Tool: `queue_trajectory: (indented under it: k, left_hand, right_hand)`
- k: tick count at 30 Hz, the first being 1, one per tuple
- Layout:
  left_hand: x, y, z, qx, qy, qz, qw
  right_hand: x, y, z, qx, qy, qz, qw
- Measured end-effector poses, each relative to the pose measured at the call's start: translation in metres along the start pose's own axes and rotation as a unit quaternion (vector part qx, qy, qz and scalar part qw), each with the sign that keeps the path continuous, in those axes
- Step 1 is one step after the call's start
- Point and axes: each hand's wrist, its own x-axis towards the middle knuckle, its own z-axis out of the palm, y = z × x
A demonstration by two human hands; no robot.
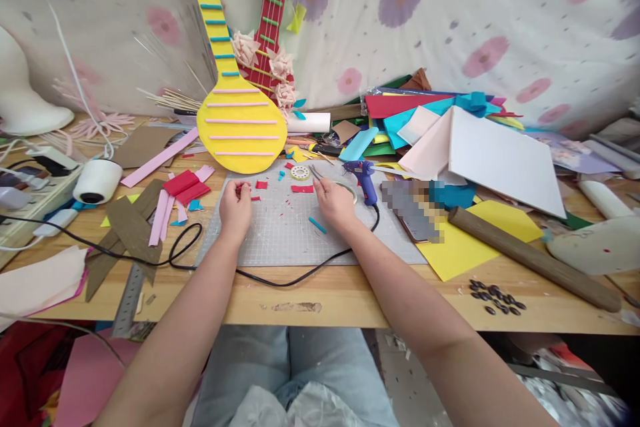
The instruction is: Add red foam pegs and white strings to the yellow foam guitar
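My left hand (235,208) is closed in a pinch over the left part of the grey cutting mat (280,247); what is between its fingertips is too small to make out. Small red scraps (261,185) lie just beside it. In my right hand (334,203) is a pair of scissors (316,173), its blades pointing away from me and a pale looped handle showing behind the hand. Between the hands lie a red strip (302,189), a blue strip (317,225) and a round white tape-like ring (300,173). Right of the scissors rests a blue glue gun (364,180).
A yellow paper instrument (243,123) stands behind the mat, with a red one (270,27) behind it. A black cable (295,282) crosses the mat's front edge. A phone (413,210), brown roll (530,257), dark beads (497,297) and paper sheets (505,157) lie right.
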Motion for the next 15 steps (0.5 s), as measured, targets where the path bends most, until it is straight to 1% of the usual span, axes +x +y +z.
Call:
queue_trajectory:
  k: [2,4,6,7,8,11,13,15]
  left_hand:
    - [0.002,-0.001,-0.004,0.126,-0.011,0.015,0.992]
    - [0.002,-0.002,-0.005,0.225,-0.004,0.024,0.974]
    - [0.002,-0.003,-0.005,0.27,0.015,0.033,0.962]
    - [0.002,-0.003,-0.005,0.275,0.012,0.037,0.961]
    - [0.003,-0.004,-0.006,0.272,-0.003,0.045,0.961]
    - [0.008,-0.009,-0.012,0.237,-0.093,0.107,0.961]
    - [0.013,-0.015,-0.019,0.21,-0.156,0.161,0.952]
    - [0.019,-0.021,-0.024,0.198,-0.207,0.191,0.939]
  right_hand:
    - [0.002,0.001,-0.001,-0.009,-0.016,0.009,1.0]
    - [0.003,0.003,-0.001,-0.011,-0.027,0.006,1.0]
    - [0.005,0.005,-0.001,-0.009,-0.037,-0.005,0.999]
    - [0.005,0.006,-0.001,-0.005,-0.043,-0.01,0.999]
    - [0.004,0.006,-0.002,0.0,-0.049,-0.016,0.999]
    - [0.001,0.008,-0.005,0.029,-0.063,-0.047,0.997]
    - [-0.001,0.009,-0.009,0.051,-0.07,-0.071,0.994]
    - [-0.003,0.012,-0.013,0.068,-0.084,-0.09,0.99]
